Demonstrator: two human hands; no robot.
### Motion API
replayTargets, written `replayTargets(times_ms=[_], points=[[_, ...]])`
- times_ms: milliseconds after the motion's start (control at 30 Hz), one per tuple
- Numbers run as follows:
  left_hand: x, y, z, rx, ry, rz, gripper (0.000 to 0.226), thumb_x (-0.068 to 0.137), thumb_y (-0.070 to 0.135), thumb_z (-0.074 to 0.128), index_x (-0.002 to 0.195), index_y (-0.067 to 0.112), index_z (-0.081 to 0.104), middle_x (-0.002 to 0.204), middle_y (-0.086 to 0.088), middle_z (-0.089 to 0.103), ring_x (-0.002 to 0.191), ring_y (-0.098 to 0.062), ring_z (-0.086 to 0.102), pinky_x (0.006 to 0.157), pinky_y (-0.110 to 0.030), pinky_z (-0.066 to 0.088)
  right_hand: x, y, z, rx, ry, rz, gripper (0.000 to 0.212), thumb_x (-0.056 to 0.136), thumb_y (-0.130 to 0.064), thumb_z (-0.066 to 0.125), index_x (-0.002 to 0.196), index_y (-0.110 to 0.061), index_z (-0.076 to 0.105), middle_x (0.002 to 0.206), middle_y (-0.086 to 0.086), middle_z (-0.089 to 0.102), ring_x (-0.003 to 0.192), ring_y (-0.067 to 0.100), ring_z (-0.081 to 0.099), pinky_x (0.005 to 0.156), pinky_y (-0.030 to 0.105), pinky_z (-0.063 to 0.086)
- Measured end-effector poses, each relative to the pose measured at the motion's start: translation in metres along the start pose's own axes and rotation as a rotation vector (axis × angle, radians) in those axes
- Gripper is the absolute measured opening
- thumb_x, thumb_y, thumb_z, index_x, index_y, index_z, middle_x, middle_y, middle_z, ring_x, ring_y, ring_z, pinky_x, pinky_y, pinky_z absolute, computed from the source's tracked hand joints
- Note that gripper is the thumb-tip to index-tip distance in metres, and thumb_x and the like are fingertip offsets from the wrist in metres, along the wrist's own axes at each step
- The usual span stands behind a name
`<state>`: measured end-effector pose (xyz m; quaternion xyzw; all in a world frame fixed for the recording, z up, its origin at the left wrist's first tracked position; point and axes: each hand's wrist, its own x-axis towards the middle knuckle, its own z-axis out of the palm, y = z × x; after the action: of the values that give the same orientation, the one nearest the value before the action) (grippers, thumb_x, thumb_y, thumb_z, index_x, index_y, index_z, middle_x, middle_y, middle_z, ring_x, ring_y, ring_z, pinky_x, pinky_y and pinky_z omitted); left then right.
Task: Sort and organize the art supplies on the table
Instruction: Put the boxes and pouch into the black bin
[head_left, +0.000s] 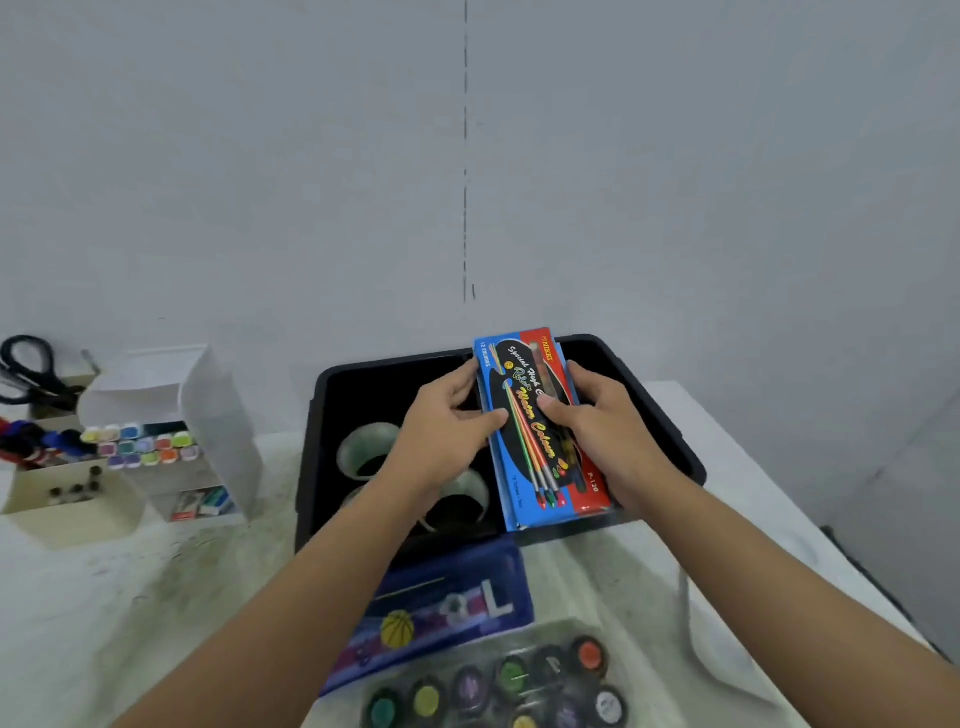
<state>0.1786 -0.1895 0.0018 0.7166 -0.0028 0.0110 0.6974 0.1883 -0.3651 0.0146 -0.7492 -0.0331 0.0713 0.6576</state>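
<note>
Past the paint pots (498, 686) at the table's (156, 597) near edge, I see the left hand (447, 431) and right hand (608, 431) gripping the watercolour box (537, 462), printed "Water Colour", "12 COLOURS" and "P-120", at the black tray's (319, 395) right side.

Inventory on the counter (156, 597): one paint box (540, 431); one black bin (395, 362); two tape rolls (358, 444) inside the bin; one blue pencil case (452, 587); nine paint pots (589, 654) in view, the set running off the lower edge; one pair of scissors (26, 369); one clear drawer unit (218, 415) holding markers (140, 447) in rows, too blurred to count; one beige box (67, 514). Two hands hold the paint box: left hand (447, 431), right hand (608, 426).
</note>
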Motion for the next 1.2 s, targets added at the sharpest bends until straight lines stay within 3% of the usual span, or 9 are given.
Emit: replayTargets(times_ms=[167,267,433,567,700,867,933,1000,1200], points=[[0.041,-0.010,0.051,-0.024,0.019,-0.122,0.064,0.093,-0.003,0.063,0.149,0.019,0.042,0.132,0.005,0.058,0.106,-0.019,0.069,0.081,-0.037,0.062,0.043,0.017,-0.044,-0.257,0.025,0.020,0.022,0.098,-0.032,0.062,0.116,-0.020,0.059,0.098,0.001,0.075,0.084,0.016,0.076,0.085,0.045,0.060],[0.065,-0.018,0.073,0.016,0.034,-0.178,0.064,0.091,-0.009,0.063,0.147,0.017,0.045,0.135,0.001,0.059,0.114,-0.022,0.065,0.087,-0.045,0.060,0.063,0.029,-0.061,-0.458,0.034,0.011,0.024,0.100,-0.031,0.059,0.118,-0.016,0.058,0.102,0.001,0.072,0.087,0.013,0.072,0.082,0.036,0.060],[0.086,-0.039,0.089,0.041,0.016,-0.264,0.048,0.091,-0.014,0.058,0.127,0.017,0.058,0.112,0.002,0.067,0.092,-0.015,0.069,0.075,-0.038,0.062,0.083,0.045,-0.075,-0.688,-0.011,-0.005,0.014,0.100,-0.027,0.059,0.105,-0.014,0.055,0.098,-0.002,0.063,0.085,0.010,0.064,0.060,0.016,0.042],[0.096,-0.069,0.101,0.109,0.010,-0.377,0.038,0.089,-0.014,0.058,0.111,0.017,0.062,0.109,-0.006,0.072,0.098,-0.023,0.070,0.084,-0.050,0.060,0.086,0.062,-0.077,-0.862,-0.117,-0.028,0.033,0.099,-0.012,0.057,0.132,-0.007,0.054,0.121,0.011,0.060,0.101,0.023,0.061,0.079,0.025,0.047],[0.104,-0.084,0.109,0.252,0.044,-0.388,0.035,0.087,-0.009,0.058,0.115,0.013,0.064,0.104,-0.007,0.072,0.094,-0.022,0.070,0.070,-0.035,0.059,0.086,0.066,-0.075,-1.000,-0.220,-0.049,0.060,0.099,-0.009,0.056,0.153,-0.008,0.032,0.143,0.018,0.043,0.117,0.030,0.056,0.094,0.030,0.047],[0.108,-0.091,0.105,0.408,-0.002,-0.401,0.036,0.083,-0.001,0.073,0.115,0.014,0.066,0.111,-0.005,0.071,0.099,-0.022,0.069,0.086,-0.041,0.060,0.082,0.075,-0.075,-1.191,-0.265,-0.022,0.046,0.098,-0.011,0.057,0.141,0.002,0.048,0.161,0.025,0.020,0.148,0.036,0.026,0.115,0.038,0.036],[0.106,-0.093,0.103,0.472,-0.007,-0.380,0.035,0.083,0.002,0.074,0.115,0.014,0.067,0.113,-0.003,0.070,0.100,-0.021,0.068,0.087,-0.041,0.060,0.082,0.079,-0.077,-1.159,-0.249,-0.008,0.035,0.097,-0.017,0.060,0.128,-0.001,0.058,0.139,0.025,0.051,0.122,0.035,0.055,0.099,0.039,0.051],[0.105,-0.093,0.103,0.519,-0.015,-0.355,0.033,0.083,0.004,0.075,0.114,0.015,0.068,0.112,-0.002,0.070,0.101,-0.020,0.067,0.087,-0.038,0.059,0.081,0.080,-0.078,-1.113,-0.209,-0.003,0.027,0.097,-0.022,0.059,0.118,-0.005,0.062,0.115,0.017,0.064,0.090,0.028,0.064,0.077,0.034,0.056],[0.105,-0.081,0.100,0.620,-0.063,-0.321,0.011,0.084,0.000,0.064,0.081,0.009,0.061,0.078,-0.001,0.060,0.074,-0.014,0.057,0.076,-0.036,0.057,0.065,0.074,-0.070,-1.051,-0.103,-0.164,0.017,0.095,-0.020,0.052,0.097,-0.011,0.066,0.096,0.011,0.067,0.073,0.023,0.062,0.058,0.032,0.052]])
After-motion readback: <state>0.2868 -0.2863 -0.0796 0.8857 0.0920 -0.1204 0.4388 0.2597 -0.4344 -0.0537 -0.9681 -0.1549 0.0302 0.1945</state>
